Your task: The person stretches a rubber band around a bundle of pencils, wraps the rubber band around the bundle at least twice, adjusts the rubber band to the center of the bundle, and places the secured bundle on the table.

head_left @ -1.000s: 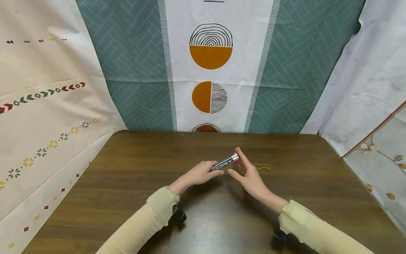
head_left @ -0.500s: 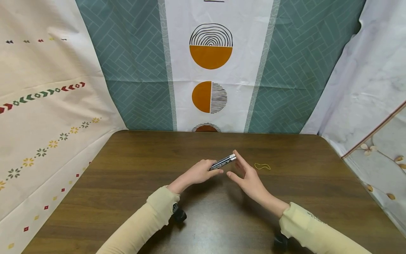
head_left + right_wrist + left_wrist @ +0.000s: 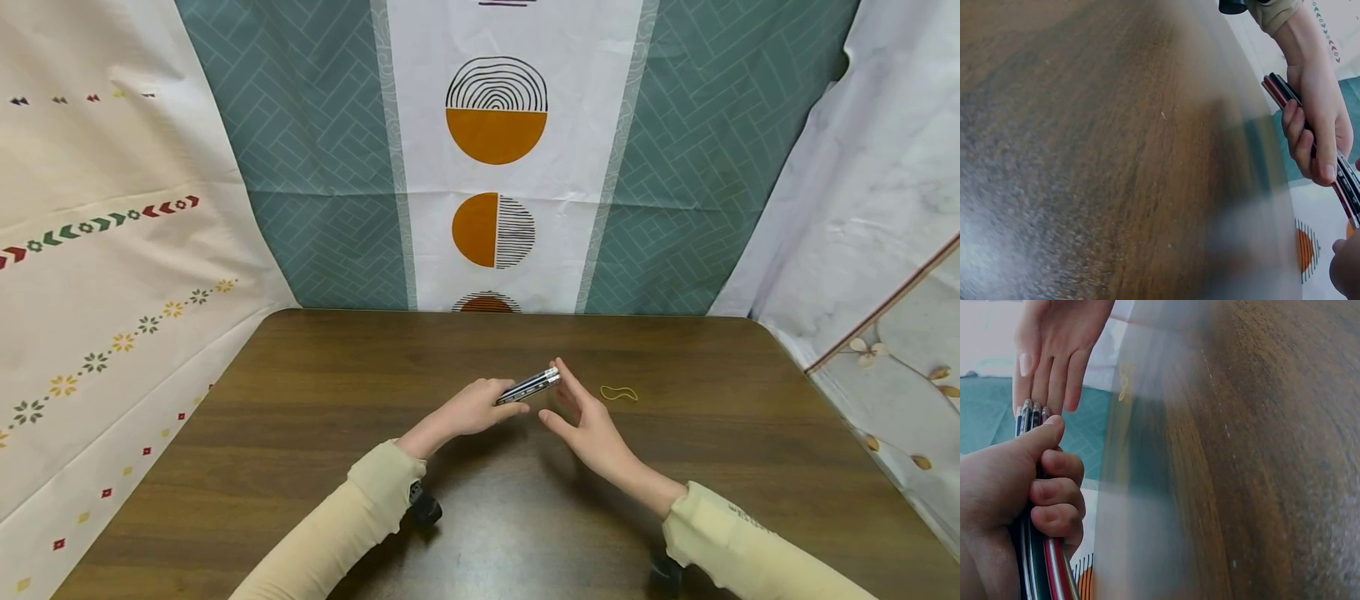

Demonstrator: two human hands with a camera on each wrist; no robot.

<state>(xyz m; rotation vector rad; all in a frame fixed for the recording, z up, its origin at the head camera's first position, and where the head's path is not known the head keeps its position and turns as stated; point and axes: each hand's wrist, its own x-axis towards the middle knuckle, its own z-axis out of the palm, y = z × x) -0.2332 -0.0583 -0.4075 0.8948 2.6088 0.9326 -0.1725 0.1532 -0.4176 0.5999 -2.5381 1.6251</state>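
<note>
My left hand (image 3: 467, 408) grips a small bundle of pencils (image 3: 529, 386) above the table, its fingers curled round them and the thumb along the top. In the left wrist view the pencils (image 3: 1055, 569) are dark and red with silvery stripes, and their metal-capped ends poke out past the thumb. My right hand (image 3: 597, 433) has its fingers extended, and they touch those capped ends; its thumb stands apart. The opposite ends of the pencils (image 3: 1277, 89) stick out behind the left hand in the right wrist view. A thin yellow rubber band (image 3: 619, 392) lies on the table beyond the right hand.
The brown wooden table (image 3: 337, 350) reaches back to a green and white patterned curtain (image 3: 322, 167). Pale cloths hang at the left (image 3: 112, 333) and right (image 3: 862, 250) sides.
The right hand's fingertips have shifted slightly left and down, coming against the pencil ends. The left hand and the pencils have barely moved, and the rubber band stays put.
</note>
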